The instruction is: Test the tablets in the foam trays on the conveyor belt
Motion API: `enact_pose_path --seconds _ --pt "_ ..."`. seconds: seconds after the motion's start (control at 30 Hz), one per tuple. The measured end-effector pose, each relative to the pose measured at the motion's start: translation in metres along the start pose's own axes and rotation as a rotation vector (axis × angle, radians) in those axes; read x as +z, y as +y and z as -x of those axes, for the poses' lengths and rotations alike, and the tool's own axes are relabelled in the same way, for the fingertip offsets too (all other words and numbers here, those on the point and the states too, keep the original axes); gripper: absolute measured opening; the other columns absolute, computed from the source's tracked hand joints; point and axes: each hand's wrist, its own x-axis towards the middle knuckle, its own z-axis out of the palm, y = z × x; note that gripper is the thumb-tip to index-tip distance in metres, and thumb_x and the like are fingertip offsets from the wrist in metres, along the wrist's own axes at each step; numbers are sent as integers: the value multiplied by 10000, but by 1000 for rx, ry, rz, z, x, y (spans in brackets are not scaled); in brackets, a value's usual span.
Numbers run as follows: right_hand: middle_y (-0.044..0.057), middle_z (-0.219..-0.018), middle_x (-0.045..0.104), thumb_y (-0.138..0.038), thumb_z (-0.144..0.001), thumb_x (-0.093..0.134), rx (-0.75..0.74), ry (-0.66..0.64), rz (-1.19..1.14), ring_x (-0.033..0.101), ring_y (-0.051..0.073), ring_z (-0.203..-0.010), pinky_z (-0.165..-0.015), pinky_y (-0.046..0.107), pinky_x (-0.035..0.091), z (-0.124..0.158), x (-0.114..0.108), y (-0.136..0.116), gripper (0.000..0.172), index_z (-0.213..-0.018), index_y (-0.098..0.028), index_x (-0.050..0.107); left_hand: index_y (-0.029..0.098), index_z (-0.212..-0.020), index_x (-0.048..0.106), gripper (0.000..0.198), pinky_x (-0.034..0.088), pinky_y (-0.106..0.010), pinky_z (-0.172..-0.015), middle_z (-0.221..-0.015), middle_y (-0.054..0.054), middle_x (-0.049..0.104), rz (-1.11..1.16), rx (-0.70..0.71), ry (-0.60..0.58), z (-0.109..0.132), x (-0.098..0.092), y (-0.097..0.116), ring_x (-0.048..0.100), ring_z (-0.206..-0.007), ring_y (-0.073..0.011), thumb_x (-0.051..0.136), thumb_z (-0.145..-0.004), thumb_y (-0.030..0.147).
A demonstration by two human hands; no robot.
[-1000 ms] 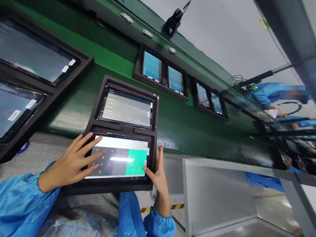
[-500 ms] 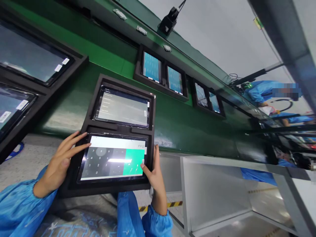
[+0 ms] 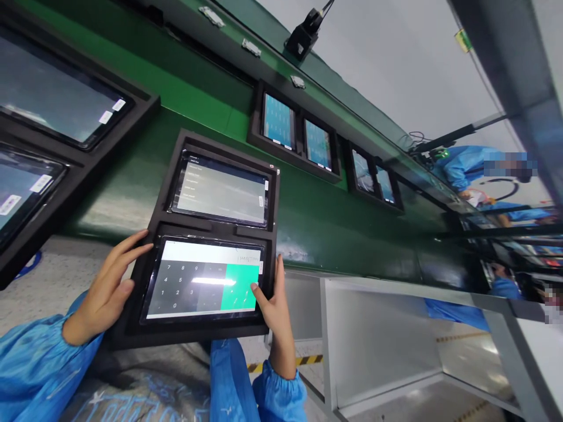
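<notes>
A black foam tray (image 3: pixel 224 230) in front of me holds two tablets, one above the other. The lower tablet (image 3: pixel 206 284) shows a calculator with number keys and a green panel; the upper tablet (image 3: pixel 220 190) shows a grey list. At the tray's left edge is my left hand (image 3: pixel 103 293), its fingers stretched out and apart, fingertips at the rim beside the lower tablet. My right hand (image 3: pixel 275 305) grips the tray's right side, thumb over the lower tablet's green area and fingers along the outer edge.
Another black tray (image 3: pixel 145 108) with two larger-looking tablets lies at left. Further along the green bench (image 3: pixel 334 234) are two more trays of tablets (image 3: pixel 317 143). A black device (image 3: pixel 303 38) stands on the back ledge. People in blue work at far right.
My left fingers have drawn back from the lower tablet's screen to the tray's edge. The calculator's top line reads differently, and the highlight round key 8 is gone. My right hand stays put.
</notes>
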Motion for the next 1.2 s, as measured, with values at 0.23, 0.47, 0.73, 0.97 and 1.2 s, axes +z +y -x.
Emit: enact_pose_path --seconds 0.23,0.47,0.73,0.97,1.2 --pt "-51 -1597 428 -239 -933 627 -444 73 299 272 319 -1540 -1257 644 133 41 22 -8 528 -1414 -443 550 447 -1467 399 468 242 -558 -1257 -1611 17 338 49 -33 -18 -2 -1 8 336 -1481 -293 298 -1017 524" --pt "-75 -1513 529 -214 -898 618 -519 -215 403 272 376 -1529 -1231 721 35 63 37 -5 579 -1397 -500 556 429 -1441 438 468 228 -554 -1269 -1598 15 362 100 -87 0 -1 0 5 349 -1475 -292 282 -1017 551" --pt "67 -1586 447 -406 -1011 495 -163 356 181 349 318 -1506 -1214 596 311 32 17 2 484 -1478 -281 509 405 -1455 396 454 281 -540 -1261 -1624 -8 320 149 -140 36 -15 1 -9 328 -1494 -273 411 -1005 454" --pt "134 -1358 671 -743 -859 540 270 351 -54 532 367 -1370 -1197 509 366 15 -1 23 724 -1248 -154 701 262 -1465 425 526 275 -524 -1255 -1623 -104 326 -54 -92 -17 -100 11 -14 316 -1503 -272 398 -1009 524" --pt "125 -1395 646 -867 -786 482 405 318 -146 507 365 -1397 -1202 496 362 12 -4 29 902 -1290 -146 684 247 -1448 508 583 217 -612 -1235 -1660 -128 224 -304 -4 -34 -182 16 -15 107 -1555 -373 297 -1009 567"
